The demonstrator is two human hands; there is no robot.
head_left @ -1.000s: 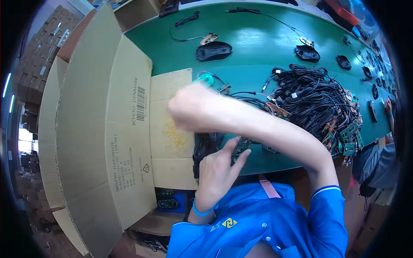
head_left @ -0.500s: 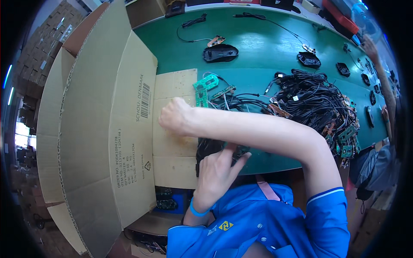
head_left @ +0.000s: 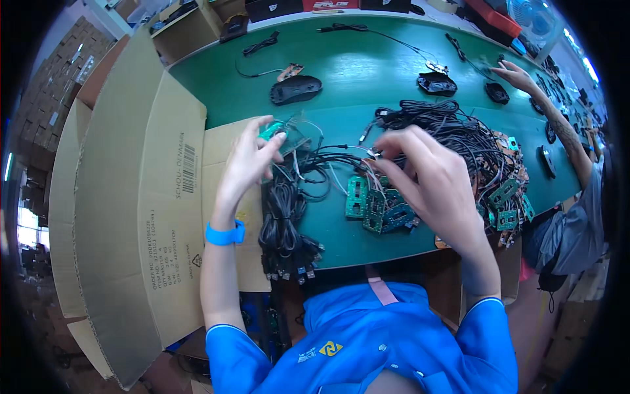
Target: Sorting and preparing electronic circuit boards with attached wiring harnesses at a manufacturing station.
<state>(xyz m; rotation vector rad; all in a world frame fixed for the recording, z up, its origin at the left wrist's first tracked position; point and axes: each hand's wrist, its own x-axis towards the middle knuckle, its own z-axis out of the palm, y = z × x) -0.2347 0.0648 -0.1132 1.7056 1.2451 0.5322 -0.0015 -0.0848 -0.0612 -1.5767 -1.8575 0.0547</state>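
Note:
My left hand [head_left: 248, 161] is at the left of the green table, fingers closed around a green circuit board [head_left: 274, 133] that is blurred by motion. My right hand [head_left: 433, 180] pinches a cable [head_left: 371, 155] by a pale end between thumb and fingers; the exact grip is partly hidden. Below it, several green circuit boards [head_left: 375, 209] lie on the table with thin wires attached. Black cables run between the two hands. A bundle of coiled black cables [head_left: 285, 220] with metal plugs hangs down near the table's front edge, beside my left forearm.
A large open cardboard box [head_left: 141, 217] stands at the left, one flap reaching onto the table [head_left: 354, 118]. To the right lies a heap of black cables [head_left: 459, 131] with boards. Black mouse shells [head_left: 295, 90] sit farther back. A co-worker's hand [head_left: 515, 75] is at the right.
My right arm has swung back from the left, where it crossed over, to the cables on the right. My left hand has moved up to a circuit board. The view has shifted.

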